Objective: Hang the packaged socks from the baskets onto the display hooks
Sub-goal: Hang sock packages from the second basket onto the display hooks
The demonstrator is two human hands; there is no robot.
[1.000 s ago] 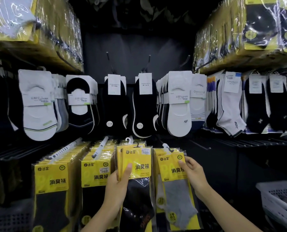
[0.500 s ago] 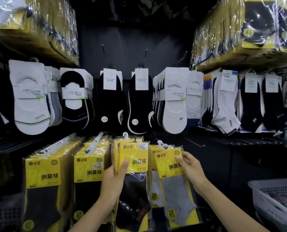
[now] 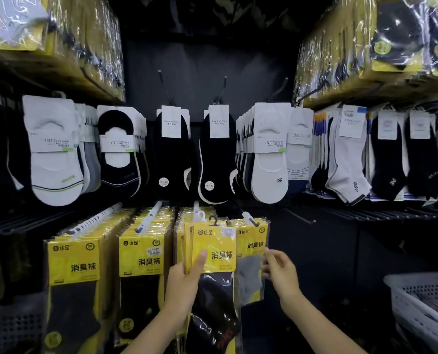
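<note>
Right hand (image 3: 280,270) off grey-sock pack (image 3: 251,277) now, grip loosely spread, maybe brushing its edge. Pack hangs on hook (image 3: 248,217): done. Left hand (image 3: 184,284) keeps pinching black-sock pack (image 3: 214,251): next to hang.

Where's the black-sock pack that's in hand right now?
Head view, lower centre: the black-sock pack is gripped by the left hand, in front of the third yellow row, just left of the grey-sock pack near the right hand.

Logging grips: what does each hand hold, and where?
Left hand grips the black sock pack by its yellow header; right hand at the grey sock pack's right edge, grip unclear.
</note>
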